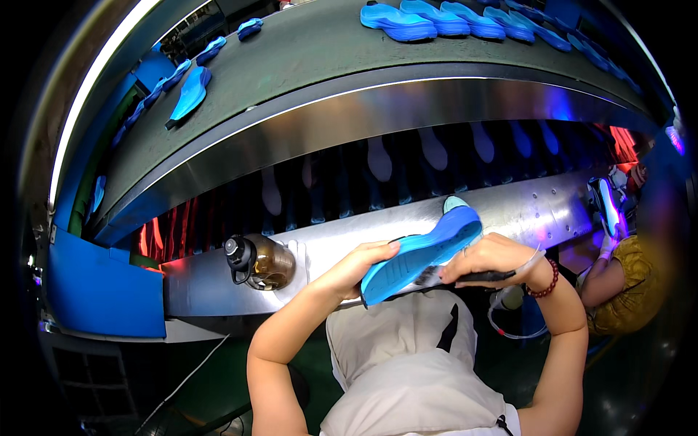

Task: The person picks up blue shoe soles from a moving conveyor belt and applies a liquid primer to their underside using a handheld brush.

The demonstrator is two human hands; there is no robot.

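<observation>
A blue shoe sole (425, 248) is held up in front of me, tilted, with its far end pointing right. My left hand (363, 265) is closed on its near left edge, thumb along the side. My right hand (494, 260) is closed round a brush (430, 275), with the dark handle running back under the palm. Its bristles lie against the sole's face; whether they press on it I cannot tell. A pale green rounded piece (454, 203) shows just past the sole's far end; I cannot tell whether it belongs to it.
A brown bottle (262, 263) with a black lid stands on the metal ledge (349, 243), left of my hands. Behind it, soles pass on a lower dark line. Several blue soles (398, 22) lie on the upper belt (291, 73). A co-worker (625, 283) sits at the right.
</observation>
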